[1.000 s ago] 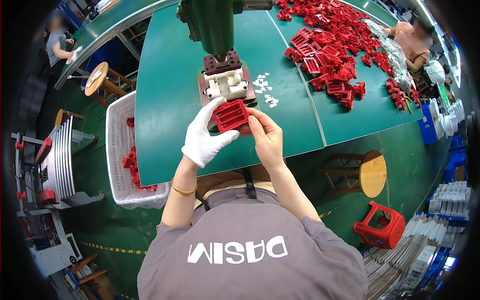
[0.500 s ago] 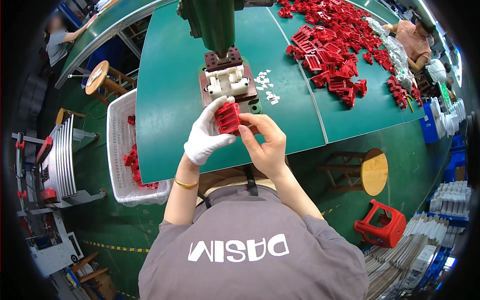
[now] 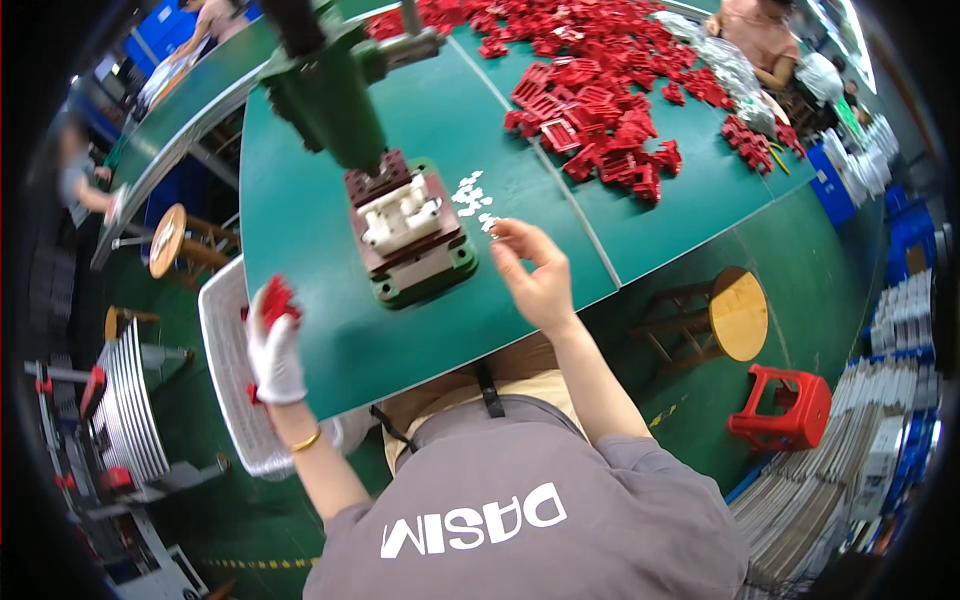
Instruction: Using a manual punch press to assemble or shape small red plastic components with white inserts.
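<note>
Red plastic part (image 3: 277,298) sits in the fingers of our gloved left hand (image 3: 272,350), out past the left edge of the green table (image 3: 300,230) and above the white basket (image 3: 225,380) that stands beside it. We see only the top of the part above the glove, so its full shape is hard to make out, and the table edge cuts off much of the basket. Our bare right hand (image 3: 532,275) is well apart from the part, on the far side of the press fixture (image 3: 410,235). Its fingers curl loosely and hold nothing we can see, with their tips at the small white pieces (image 3: 472,196) scattered on the table just right of the fixture. A white insert lies on the dark red block of the fixture, under the green press column (image 3: 325,95), whose top is cut off by the rim. A heap of red parts (image 3: 600,100) lies farther back.
</note>
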`<state>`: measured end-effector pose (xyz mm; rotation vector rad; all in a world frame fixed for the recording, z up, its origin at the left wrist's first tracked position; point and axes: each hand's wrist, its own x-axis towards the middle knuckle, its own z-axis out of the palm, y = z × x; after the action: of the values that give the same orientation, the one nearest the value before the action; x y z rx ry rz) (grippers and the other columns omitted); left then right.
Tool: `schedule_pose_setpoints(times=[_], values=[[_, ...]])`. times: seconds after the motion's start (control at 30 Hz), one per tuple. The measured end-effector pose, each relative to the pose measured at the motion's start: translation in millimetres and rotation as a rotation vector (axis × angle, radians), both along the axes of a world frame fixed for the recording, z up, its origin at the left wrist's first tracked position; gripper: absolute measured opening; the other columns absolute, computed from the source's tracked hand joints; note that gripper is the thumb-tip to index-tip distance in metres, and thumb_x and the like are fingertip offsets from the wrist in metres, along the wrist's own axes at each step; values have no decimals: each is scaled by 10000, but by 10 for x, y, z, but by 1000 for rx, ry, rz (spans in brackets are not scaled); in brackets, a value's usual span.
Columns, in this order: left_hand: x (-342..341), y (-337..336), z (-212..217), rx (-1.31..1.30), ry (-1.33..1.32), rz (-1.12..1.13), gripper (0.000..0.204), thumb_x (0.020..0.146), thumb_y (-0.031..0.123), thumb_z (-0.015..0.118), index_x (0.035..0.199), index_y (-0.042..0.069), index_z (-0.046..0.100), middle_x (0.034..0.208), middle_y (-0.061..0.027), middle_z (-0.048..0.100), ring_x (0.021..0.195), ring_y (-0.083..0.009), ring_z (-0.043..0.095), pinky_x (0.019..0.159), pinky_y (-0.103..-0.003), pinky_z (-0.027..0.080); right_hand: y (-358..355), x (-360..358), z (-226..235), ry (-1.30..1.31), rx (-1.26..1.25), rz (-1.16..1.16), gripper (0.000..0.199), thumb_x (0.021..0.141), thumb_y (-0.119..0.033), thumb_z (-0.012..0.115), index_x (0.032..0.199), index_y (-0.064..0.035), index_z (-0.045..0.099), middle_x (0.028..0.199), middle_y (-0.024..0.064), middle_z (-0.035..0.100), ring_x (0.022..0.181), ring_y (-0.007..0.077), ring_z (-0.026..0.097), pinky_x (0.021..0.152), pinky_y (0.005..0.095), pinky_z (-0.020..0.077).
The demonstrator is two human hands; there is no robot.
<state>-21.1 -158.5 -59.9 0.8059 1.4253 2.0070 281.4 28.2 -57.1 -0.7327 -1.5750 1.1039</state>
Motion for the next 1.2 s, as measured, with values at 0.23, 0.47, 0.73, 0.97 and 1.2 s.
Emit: schedule_pose_setpoints(times=[0.23, 0.47, 0.73, 0.97, 1.2], values=[[-1236, -1179, -710, -322, -22, 545, 474, 883, 158, 707, 1310, 47, 534, 1094, -64, 622, 940, -148, 583, 824, -290, 490, 1121, 913, -247, -252, 173, -765, 343, 842, -186, 699, 1151, -53, 631, 1110, 101, 620, 947, 225, 614, 793, 341, 503], [-1496, -1476, -1270, -779, 310, 792, 608, 911, 189, 672, 1416, -19, 406, 1268, -174, 566, 1080, -254, 585, 897, -364, 502, 1686, 813, -481, -450, 86, -629, 501, 751, -353, 761, 1113, -26, 646, 1060, 144, 647, 794, 230, 651, 775, 367, 524], [-363, -426, -401, -469, 624, 459, 467, 923, 53, 596, 1366, -13, 463, 1376, -157, 489, 1268, -262, 479, 1048, -370, 403, 1759, 406, -698, -488, 172, -779, 690, 718, -259, 783, 1297, -75, 458, 1246, 188, 500, 1119, 390, 548, 930, 461, 477], [761, 429, 16, -311, 378, -257, 567, 827, 24, 670, 1356, -1, 468, 1282, -124, 546, 1155, -226, 549, 984, -357, 460, 852, 298, -393, 198, -194, -214, 561, 780, -154, 780, 1249, -67, 484, 1163, 98, 585, 1018, 172, 611, 789, 311, 536], [1533, 1084, 92, -138, 295, -487, 789, 757, 128, 782, 1415, 18, 360, 1335, -131, 507, 1181, -230, 548, 991, -358, 468, -77, -34, -119, 501, -437, 594, 665, 873, -80, 694, 1441, -24, 352, 1299, 64, 543, 1176, 129, 537, 1021, 308, 438]])
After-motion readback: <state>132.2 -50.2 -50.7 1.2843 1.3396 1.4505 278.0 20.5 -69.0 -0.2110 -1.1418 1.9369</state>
